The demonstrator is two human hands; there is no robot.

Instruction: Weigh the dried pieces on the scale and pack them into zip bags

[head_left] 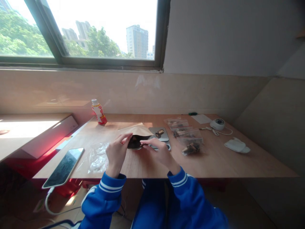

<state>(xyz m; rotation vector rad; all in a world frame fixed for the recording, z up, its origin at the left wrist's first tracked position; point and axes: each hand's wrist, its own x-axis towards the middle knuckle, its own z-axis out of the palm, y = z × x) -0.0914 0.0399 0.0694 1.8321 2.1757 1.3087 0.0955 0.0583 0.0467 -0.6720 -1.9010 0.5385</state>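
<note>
A kraft-paper pouch [136, 129] lies tilted toward me, its wide mouth open on a dark inside. My left hand [116, 156] pinches the left edge of that mouth between thumb and fingers. At the mouth's right side is my right hand [160, 152], its fingers closed together; whether they grip the rim or a small dark piece is hidden. Just behind the right hand stands a small silver scale [164, 135], with brown dried pieces [160, 132] on its plate. The pouch and right hand cover part of the scale.
Several clear zip bags with dark dried pieces [190, 148] lie right of the scale. Crumpled clear plastic bags [97, 159], a charging phone [64, 167] and a drink bottle [98, 112] are leftward. A white dome camera [217, 124] and white cloth-like bundle [237, 145] sit far right.
</note>
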